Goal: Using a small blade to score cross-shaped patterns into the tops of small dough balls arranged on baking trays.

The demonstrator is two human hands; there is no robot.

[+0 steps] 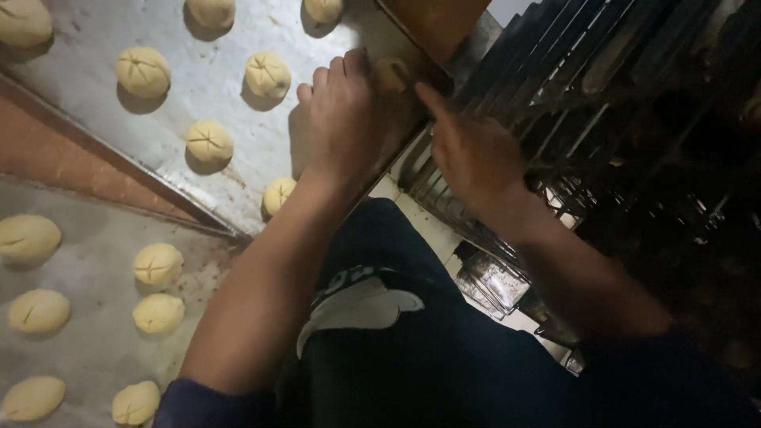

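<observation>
My left hand point(342, 115) lies flat on a metal baking tray point(87, 32), fingers together, near its right edge. Just beyond the fingertips sits a scored dough ball point(391, 73). My right hand point(473, 150) is beside it, index finger stretched out and touching the tray's edge. Several round, cross-cut dough balls sit on this tray, among them one point(267, 74) left of my left hand and one point(278, 194) by my wrist. Neither hand holds anything that I can see.
A second tray point(95, 261) with several scored dough pieces lies lower left, partly under the first. A dark metal rack point(602, 87) with many slots stands on the right. Brown surface point(55, 150) shows between the trays. My dark clothing fills the bottom.
</observation>
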